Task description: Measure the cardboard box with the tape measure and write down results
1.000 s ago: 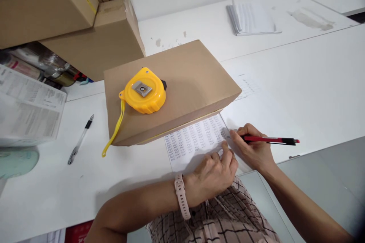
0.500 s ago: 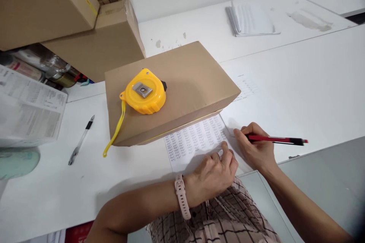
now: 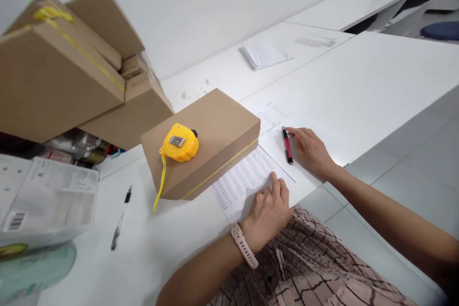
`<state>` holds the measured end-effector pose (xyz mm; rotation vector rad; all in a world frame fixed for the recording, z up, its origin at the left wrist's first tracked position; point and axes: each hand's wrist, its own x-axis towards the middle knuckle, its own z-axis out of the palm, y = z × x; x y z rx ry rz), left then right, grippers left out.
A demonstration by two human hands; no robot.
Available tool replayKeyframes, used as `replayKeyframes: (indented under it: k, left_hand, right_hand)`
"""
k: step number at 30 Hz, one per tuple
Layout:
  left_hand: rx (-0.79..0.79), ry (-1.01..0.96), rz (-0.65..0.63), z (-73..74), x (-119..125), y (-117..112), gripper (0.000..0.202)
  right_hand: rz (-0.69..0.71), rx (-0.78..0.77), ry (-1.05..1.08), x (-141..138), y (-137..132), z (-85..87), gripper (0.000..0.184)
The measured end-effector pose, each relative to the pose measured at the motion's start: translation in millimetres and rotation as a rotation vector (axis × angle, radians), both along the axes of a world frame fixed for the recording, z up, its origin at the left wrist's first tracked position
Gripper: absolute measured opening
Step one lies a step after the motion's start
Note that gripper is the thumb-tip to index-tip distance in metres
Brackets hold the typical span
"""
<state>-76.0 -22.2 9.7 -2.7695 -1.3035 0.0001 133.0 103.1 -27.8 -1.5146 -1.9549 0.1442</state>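
My left hand [image 3: 268,210], with a pink watch on the wrist, rests with curled fingers pressed on a printed sheet [image 3: 241,176] of small rows of text. That sheet lies partly under a flat cardboard box [image 3: 218,126] with a yellow tape measure [image 3: 179,142] on top. My right hand [image 3: 309,149] lies flat and relaxed on the white table [image 3: 358,91]. Its fingertips touch the top end of a red and black pen [image 3: 287,146], which lies flat on the paper beside the hand.
Larger cardboard boxes [image 3: 60,71] are stacked at the left, with bottles beneath them. A printed packet [image 3: 46,201] and a clear pen [image 3: 120,220] lie at front left. A pile of white papers [image 3: 264,53] sits further back. The table's edge runs by my right forearm.
My head has lifted, so the view is wider. My right hand has stopped writing, moved away from me, and laid the red pen down flat. My left hand has stayed on the sheet.
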Motion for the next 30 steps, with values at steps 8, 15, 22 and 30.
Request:
replayKeyframes:
  k: [8, 15, 22, 30]
  left_hand:
    - [-0.039, -0.02, -0.023, 1.3, -28.6, -26.8, 0.073]
    - [0.0, -0.013, -0.079, -8.7, -136.2, -70.4, 0.076]
    - [0.151, 0.054, -0.078, -20.2, -146.1, -73.8, 0.08]
    - [0.131, 0.048, -0.09, -22.6, -146.8, -71.6, 0.082]
  right_hand:
    - [0.031, -0.008, -0.085, -7.5, 7.2, 1.3, 0.05]
    - [0.015, -0.047, -0.079, -7.9, 12.2, -1.1, 0.057]
    - [-0.033, -0.058, -0.063, -13.3, 11.3, 4.7, 0.06]
    - [-0.065, -0.049, -0.064, -17.9, 9.7, 9.3, 0.054]
